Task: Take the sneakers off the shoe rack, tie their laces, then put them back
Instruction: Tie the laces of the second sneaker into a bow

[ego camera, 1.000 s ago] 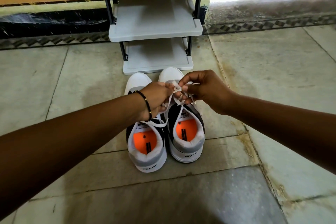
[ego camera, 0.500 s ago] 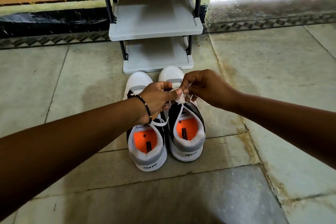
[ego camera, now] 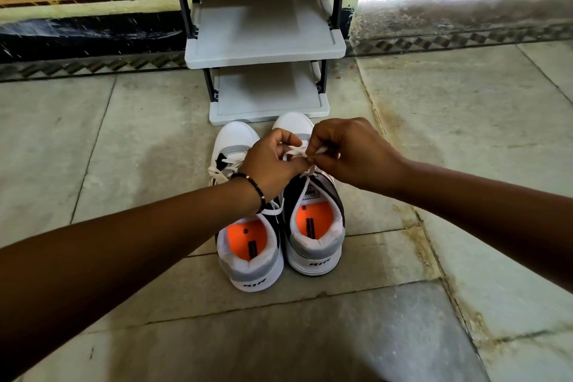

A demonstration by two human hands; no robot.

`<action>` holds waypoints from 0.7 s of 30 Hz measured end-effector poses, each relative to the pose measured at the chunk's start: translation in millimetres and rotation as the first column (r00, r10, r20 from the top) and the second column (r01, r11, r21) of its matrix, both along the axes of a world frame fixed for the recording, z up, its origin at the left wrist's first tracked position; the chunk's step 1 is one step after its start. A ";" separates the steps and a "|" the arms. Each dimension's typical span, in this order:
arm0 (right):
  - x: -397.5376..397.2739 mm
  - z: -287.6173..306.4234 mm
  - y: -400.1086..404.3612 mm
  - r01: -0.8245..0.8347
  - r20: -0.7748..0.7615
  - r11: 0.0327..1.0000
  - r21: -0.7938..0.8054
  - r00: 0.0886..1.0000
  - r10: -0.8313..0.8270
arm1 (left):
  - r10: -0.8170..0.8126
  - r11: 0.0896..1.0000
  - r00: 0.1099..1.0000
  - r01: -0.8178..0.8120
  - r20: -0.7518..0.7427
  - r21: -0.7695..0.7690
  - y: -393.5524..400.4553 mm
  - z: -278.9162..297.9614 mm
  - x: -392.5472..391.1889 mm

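Two white, grey and black sneakers with orange insoles stand side by side on the floor, toes toward the rack: the left sneaker (ego camera: pixel 249 260) and the right sneaker (ego camera: pixel 316 236). Both hands meet above the right sneaker's tongue. My left hand (ego camera: pixel 273 164), with a beaded bracelet on its wrist, pinches one part of the white lace (ego camera: pixel 294 152). My right hand (ego camera: pixel 350 152) pinches the other part of that lace. The left sneaker's lace hangs loose beside my left wrist. My hands hide the middle of both shoes.
A grey shoe rack (ego camera: pixel 263 49) with dark posts stands just beyond the toes, its two visible shelves bare. Stone floor tiles (ego camera: pixel 465 139) spread all around. A dark patterned border and a wall run behind the rack.
Both hands have shifted slightly away from me along the right sneaker and drawn closer together, working the white lace between the fingertips. The sneakers have stayed in place.
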State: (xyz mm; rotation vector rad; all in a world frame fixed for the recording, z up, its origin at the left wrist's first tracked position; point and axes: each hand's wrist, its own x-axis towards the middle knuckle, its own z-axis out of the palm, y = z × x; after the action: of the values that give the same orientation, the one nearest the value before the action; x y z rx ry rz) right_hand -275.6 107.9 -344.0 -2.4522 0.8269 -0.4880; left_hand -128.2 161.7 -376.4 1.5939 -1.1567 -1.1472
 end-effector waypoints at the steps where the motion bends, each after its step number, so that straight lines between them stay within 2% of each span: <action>1: -0.2 0.7 0.1 -0.007 0.007 1.000 -0.011 1.000 0.007 | 0.000 1.000 0.998 0.002 0.067 -0.028 1.2 -2.4 1.2; 3: 1.1 1.8 0.9 -0.043 0.012 0.998 -0.047 0.999 0.044 | 0.005 0.999 0.993 0.002 0.122 -0.052 4.3 -4.4 2.1; 7: 2.6 1.9 0.0 -0.111 -0.011 0.991 -0.072 0.994 0.111 | -0.037 0.999 0.993 0.041 0.113 -0.035 4.3 -0.9 -2.8; 13: -5.8 -4.6 -4.3 -0.097 -0.055 0.991 -0.090 0.994 0.093 | 0.013 0.998 0.999 -0.010 -0.045 0.055 2.2 19.2 -4.1; 18: -4.9 -0.3 -2.3 -0.113 -0.062 0.987 -0.111 0.992 0.106 | -0.014 0.999 0.988 0.006 0.152 0.054 1.8 19.7 2.6; 21: -6.7 0.1 -3.0 -0.077 -0.069 0.988 -0.134 0.995 0.068 | -0.038 0.998 0.983 0.028 0.179 0.057 0.5 21.2 3.8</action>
State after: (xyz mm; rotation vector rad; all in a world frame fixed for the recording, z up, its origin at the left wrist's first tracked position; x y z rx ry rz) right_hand -282.3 104.9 -343.8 -2.6263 0.7493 -0.4553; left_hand -124.4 162.2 -355.2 1.7550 -1.2818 -1.0808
